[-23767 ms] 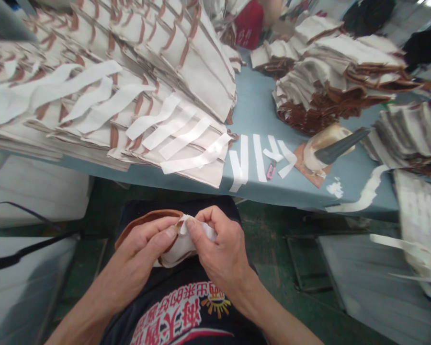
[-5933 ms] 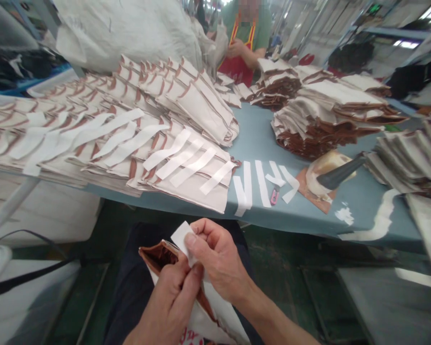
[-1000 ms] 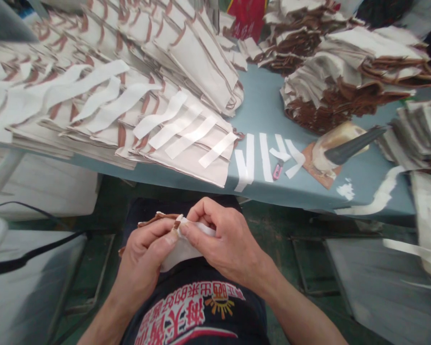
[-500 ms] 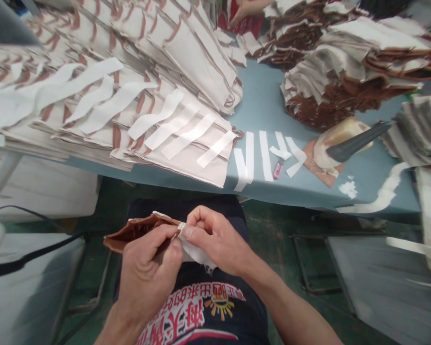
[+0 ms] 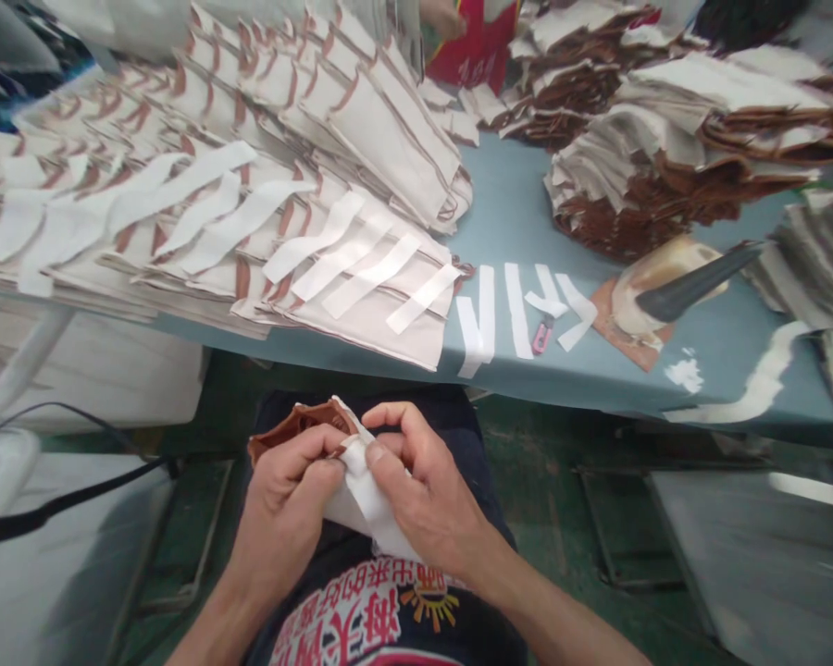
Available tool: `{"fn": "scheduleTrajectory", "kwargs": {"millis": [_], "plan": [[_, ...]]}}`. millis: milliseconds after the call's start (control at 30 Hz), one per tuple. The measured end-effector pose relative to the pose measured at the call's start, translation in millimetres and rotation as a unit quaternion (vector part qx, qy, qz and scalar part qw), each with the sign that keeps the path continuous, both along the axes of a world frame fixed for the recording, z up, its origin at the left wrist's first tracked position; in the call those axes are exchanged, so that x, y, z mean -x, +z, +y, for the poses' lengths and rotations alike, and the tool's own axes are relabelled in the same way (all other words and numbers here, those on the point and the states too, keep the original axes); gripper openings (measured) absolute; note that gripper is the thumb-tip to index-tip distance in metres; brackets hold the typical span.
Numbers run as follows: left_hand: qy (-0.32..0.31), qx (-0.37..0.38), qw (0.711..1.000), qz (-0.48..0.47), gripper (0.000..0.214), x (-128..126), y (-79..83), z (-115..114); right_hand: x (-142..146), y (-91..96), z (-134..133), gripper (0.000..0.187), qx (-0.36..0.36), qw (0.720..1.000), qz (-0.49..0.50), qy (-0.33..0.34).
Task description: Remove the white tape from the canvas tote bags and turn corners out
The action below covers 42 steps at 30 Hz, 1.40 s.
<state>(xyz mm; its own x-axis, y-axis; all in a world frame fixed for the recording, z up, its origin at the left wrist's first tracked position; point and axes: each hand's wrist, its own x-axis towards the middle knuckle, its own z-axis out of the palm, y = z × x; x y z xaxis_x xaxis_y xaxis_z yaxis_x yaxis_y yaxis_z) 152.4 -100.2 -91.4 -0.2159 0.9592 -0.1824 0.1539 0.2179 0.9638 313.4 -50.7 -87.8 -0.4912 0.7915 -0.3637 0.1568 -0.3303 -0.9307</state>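
Observation:
Over my lap I hold a brown and off-white leather piece (image 5: 288, 428), its brown inner side facing up and its pale side hanging below. My left hand (image 5: 288, 499) pinches its edge between thumb and forefinger. Close beside it, my right hand (image 5: 423, 481) is closed on the white part (image 5: 365, 486) of the same piece, thumb against forefinger. The two thumbs sit only a little apart at the edge. What lies between the fingertips is partly hidden.
Stacked off-white pieces with brown edges (image 5: 389, 139) cover the table's left, with white strips (image 5: 423, 298) across them. A pink snipper (image 5: 542, 335), a glue pot (image 5: 631, 296) with a dark handle, and brown-and-grey piles (image 5: 611, 176) lie right. Another person's hand (image 5: 442, 17) shows behind.
The leather piece has turned more upright and shifted right, showing more of its white side. Both hands still grip it. The camera view has shifted slightly.

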Motion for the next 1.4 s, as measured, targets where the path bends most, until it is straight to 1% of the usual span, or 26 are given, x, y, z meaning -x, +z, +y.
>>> {"fn": "scheduleTrajectory", "kwargs": {"millis": [67, 100, 167, 233, 333, 400, 433, 467, 500, 533, 567, 600, 633, 667, 700, 767, 833, 900, 933, 1000, 1067, 1133, 1300, 1400], "plan": [[-0.024, 0.023, 0.999, -0.022, 0.021, 7, 4.8, 4, -7, 6.4, 1, 0.035, -0.004, 1.0, -0.006, 0.026], [-0.03, 0.026, 0.999, -0.026, 0.021, 9, 7.9, 5, -11, 10.2, 2, 0.034, -0.012, 0.999, -0.025, 0.039], [-0.038, 0.024, 0.999, -0.025, 0.021, 10, 15.0, 9, -19, 18.6, 0, 0.026, -0.037, 0.993, -0.091, 0.069], [-0.042, 0.018, 0.999, -0.018, 0.022, 10, 21.7, 12, -28, 26.7, -3, 0.021, -0.048, 0.982, -0.153, 0.099], [-0.043, -0.005, 0.999, 0.001, 0.023, 12, 28.4, 13, -49, 36.0, -10, 0.031, -0.02, 0.967, -0.203, 0.155], [-0.047, -0.021, 0.998, 0.018, 0.023, 16, 31.3, 12, -66, 41.0, -11, 0.026, -0.01, 0.948, -0.232, 0.217], [-0.053, -0.03, 0.998, 0.025, 0.024, 17, 32.7, 11, -73, 43.6, -11, 0.021, -0.017, 0.937, -0.252, 0.239], [-0.063, -0.037, 0.997, 0.029, 0.024, 18, 34.3, 10, -78, 46.2, -9, 0.019, -0.037, 0.93, -0.272, 0.244], [-0.076, -0.043, 0.996, 0.033, 0.025, 18, 36.2, 10, -81, 48.8, -6, 0.02, -0.069, 0.929, -0.285, 0.226], [-0.091, -0.049, 0.994, 0.035, 0.026, 17, 38.3, 9, -81, 51.4, -2, 0.024, -0.113, 0.934, -0.283, 0.189], [-0.108, -0.054, 0.992, 0.035, 0.026, 15, 40.7, 8, -78, 53.6, 2, 0.029, -0.168, 0.94, -0.26, 0.144], [-0.124, -0.06, 0.99, 0.037, 0.027, 13, 43.4, 8, -72, 55.2, 7, 0.035, -0.227, 0.945, -0.212, 0.107], [-0.14, -0.065, 0.987, 0.043, 0.028, 11, 46.1, 7, -64, 55.9, 13, 0.041, -0.284, 0.943, -0.148, 0.088], [-0.153, -0.072, 0.984, 0.053, 0.029, 10, 48.9, 7, -55, 55.6, 20, 0.046, -0.336, 0.934, -0.08, 0.092], [-0.161, -0.082, 0.981, 0.068, 0.029, 9, 51.6, 6, -45, 54.3, 27, 0.049, -0.381, 0.917, -0.02, 0.112], [-0.171, -0.097, 0.975, 0.105, 0.03, 10, 56.0, 4, -26, 49.3, 42, 0.049, -0.434, 0.881, 0.048, 0.182], [-0.182, -0.097, 0.97, 0.13, 0.031, 14, 58.2, 1, -14, 43.6, 53, 0.038, -0.464, 0.851, 0.062, 0.239], [-0.194, -0.085, 0.967, 0.139, 0.03, 17, 57.9, -5, -8, 40.1, 61, 0.025, -0.485, 0.83, 0.035, 0.272], [-0.197, -0.08, 0.967, 0.14, 0.03, 19, 56.9, -7, -7, 39.7, 64, 0.024, -0.49, 0.824, 0.01, 0.285], [-0.189, -0.076, 0.968, 0.151, 0.027, 20, 53.8, -11, -8, 41.4, 66, 0.025, -0.481, 0.819, -0.038, 0.31], [-0.167, -0.083, 0.969, 0.164, 0.022, 19, 50.2, -11, -9, 45.1, 67, 0.03, -0.451, 0.824, -0.064, 0.338], [-0.151, -0.095, 0.968, 0.175, 0.019, 17, 47.0, -10, -10, 48.5, 67, 0.031, -0.417, 0.833, -0.066, 0.358], [-0.139, -0.135, 0.96, 0.2, 0.019, 18, 40.0, -5, -9, 49.5, 64, 0.024, -0.376, 0.854, -0.079, 0.35], [-0.127, -0.179, 0.947, 0.235, 0.018, 22, 32.5, -6, -7, 46.2, 60, 0.022, -0.346, 0.875, -0.083, 0.329]]}}
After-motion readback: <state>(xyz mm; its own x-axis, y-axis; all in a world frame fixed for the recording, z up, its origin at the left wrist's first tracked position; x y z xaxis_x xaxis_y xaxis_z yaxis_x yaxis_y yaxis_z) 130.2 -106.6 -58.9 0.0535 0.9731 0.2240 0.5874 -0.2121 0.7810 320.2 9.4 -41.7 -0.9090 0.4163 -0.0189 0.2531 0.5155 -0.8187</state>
